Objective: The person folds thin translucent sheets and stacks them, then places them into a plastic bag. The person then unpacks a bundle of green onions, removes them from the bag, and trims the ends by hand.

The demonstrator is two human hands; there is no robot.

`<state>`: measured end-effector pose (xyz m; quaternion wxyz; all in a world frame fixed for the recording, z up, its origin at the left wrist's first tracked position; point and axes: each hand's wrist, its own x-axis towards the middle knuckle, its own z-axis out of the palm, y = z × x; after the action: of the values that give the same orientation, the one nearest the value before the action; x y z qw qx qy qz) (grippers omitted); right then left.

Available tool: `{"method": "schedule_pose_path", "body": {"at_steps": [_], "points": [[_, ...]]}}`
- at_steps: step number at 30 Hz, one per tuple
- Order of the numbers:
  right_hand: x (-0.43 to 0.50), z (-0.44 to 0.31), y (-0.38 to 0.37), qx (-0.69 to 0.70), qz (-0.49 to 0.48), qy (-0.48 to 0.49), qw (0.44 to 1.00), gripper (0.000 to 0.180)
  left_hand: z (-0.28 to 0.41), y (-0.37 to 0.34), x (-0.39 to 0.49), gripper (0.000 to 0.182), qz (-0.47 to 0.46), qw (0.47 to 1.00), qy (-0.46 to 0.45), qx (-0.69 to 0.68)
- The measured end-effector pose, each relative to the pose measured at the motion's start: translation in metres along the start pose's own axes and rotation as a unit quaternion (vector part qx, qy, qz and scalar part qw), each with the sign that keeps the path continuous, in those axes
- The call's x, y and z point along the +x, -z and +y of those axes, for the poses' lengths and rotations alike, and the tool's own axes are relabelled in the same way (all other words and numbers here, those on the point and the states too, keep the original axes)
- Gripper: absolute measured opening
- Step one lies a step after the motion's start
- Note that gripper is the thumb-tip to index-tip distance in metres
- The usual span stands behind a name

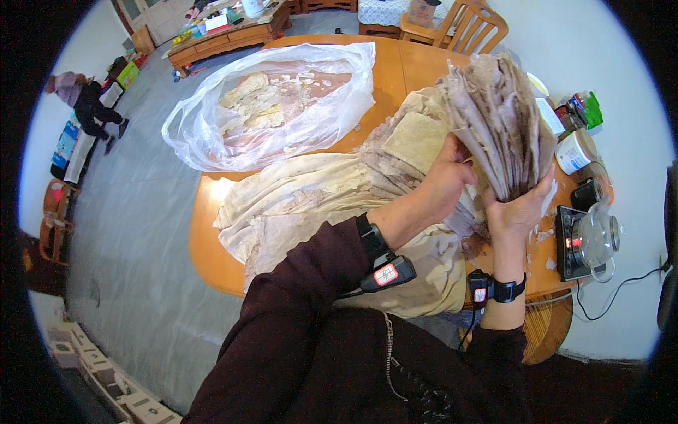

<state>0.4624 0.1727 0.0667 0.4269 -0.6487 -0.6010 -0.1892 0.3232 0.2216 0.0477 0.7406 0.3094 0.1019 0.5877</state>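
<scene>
Both hands hold a thick folded stack of thin, brownish-grey flatbread-like sheets [498,122], raised at the right of the table. My right hand [511,212] grips its lower end from beneath. At the stack's left edge, the fingers of my left hand [453,169] are closed on the sheets. Beneath my arms, large pale-yellow folded sheets [302,196] of the same kind lie spread over the wooden table, with a squarish folded piece [416,135] on top. An open clear plastic bag [185,132] with broken flakes [259,106] lies beyond them.
A glass teapot [593,244] stands on a black electric hot plate [564,265] at the right edge, near a white tub [574,151] and jars. Wooden chairs [476,24] and a low table [228,42] stand farther back. A person [87,103] is on the floor at far left.
</scene>
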Motion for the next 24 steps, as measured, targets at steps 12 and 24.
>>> {"method": "schedule_pose_path", "body": {"at_steps": [12,24], "points": [[0.012,0.018,0.008,0.064,-0.032,-0.024,0.997,0.109,0.007,0.023,0.016,0.052,0.102,0.970,0.122,-0.184],[0.015,-0.038,0.021,-0.042,-0.009,0.288,0.957,0.089,-0.002,0.036,0.015,0.062,-0.135,0.928,0.080,-0.337]]}}
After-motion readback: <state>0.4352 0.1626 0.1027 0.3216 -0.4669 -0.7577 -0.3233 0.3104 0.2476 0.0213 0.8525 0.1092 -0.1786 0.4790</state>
